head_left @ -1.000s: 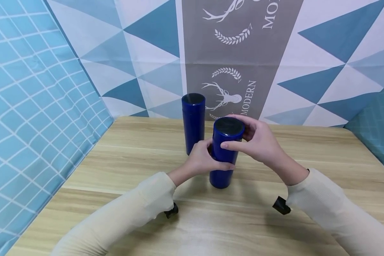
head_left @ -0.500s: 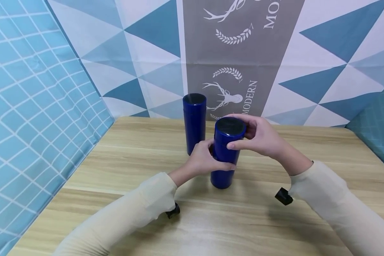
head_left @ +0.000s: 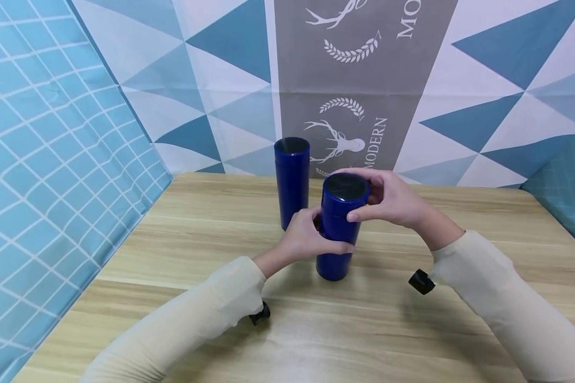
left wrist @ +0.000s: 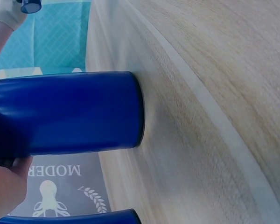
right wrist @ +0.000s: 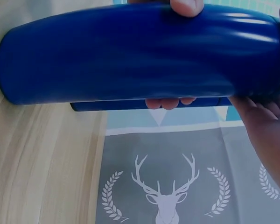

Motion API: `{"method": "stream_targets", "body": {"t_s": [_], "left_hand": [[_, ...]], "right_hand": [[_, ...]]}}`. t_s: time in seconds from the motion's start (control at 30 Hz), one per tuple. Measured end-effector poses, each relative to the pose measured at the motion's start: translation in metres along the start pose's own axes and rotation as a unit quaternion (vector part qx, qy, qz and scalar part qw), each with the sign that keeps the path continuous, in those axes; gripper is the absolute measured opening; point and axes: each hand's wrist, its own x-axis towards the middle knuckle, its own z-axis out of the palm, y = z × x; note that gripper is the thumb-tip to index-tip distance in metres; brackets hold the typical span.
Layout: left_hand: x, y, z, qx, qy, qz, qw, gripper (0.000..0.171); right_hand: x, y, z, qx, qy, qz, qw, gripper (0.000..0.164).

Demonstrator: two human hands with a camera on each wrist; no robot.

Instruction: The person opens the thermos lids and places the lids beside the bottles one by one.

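A dark blue flask (head_left: 337, 234) stands upright on the wooden table (head_left: 412, 340), near its middle. My left hand (head_left: 304, 236) grips the flask's body, fingers curled round it. My right hand (head_left: 388, 199) holds the flask's lid (head_left: 346, 192) by its rim between thumb and fingers. The left wrist view shows the flask's base (left wrist: 84, 112) resting on the table, with my left hand (left wrist: 7, 191) at the lower left corner. In the right wrist view the flask (right wrist: 140, 51) fills the top, with my right hand (right wrist: 266, 121) at its lid end.
A second blue flask (head_left: 292, 181) stands upright just behind and left of the first, close to the left hand. A patterned cloth backdrop (head_left: 345, 80) rises behind the table; a blue gridded cloth (head_left: 52, 159) hangs at the left. Bare tabletop lies in front.
My right hand has turned about the lid, its wrist and forearm swinging up and away from me. The flask and left hand have stayed put.
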Motion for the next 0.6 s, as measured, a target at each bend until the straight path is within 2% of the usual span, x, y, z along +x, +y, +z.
{"method": "stream_targets", "body": {"t_s": [0.2, 0.47, 0.6], "left_hand": [[-0.0003, 0.0015, -0.0009, -0.002, -0.001, -0.002, 1.0000, 0.051], [-0.0002, 0.0023, -0.0003, -0.004, -0.001, -0.008, 1.0000, 0.052], [-0.0012, 0.0023, 0.0003, -0.002, 0.001, -0.013, 0.9999, 0.052]], "right_hand": [[0.0030, 0.0030, -0.0051, 0.004, -0.027, -0.019, 0.999, 0.068], [0.0043, 0.0046, -0.0088, 0.040, -0.052, -0.019, 0.998, 0.068], [0.0034, 0.0026, -0.0081, 0.048, -0.080, -0.023, 0.995, 0.071]]}}
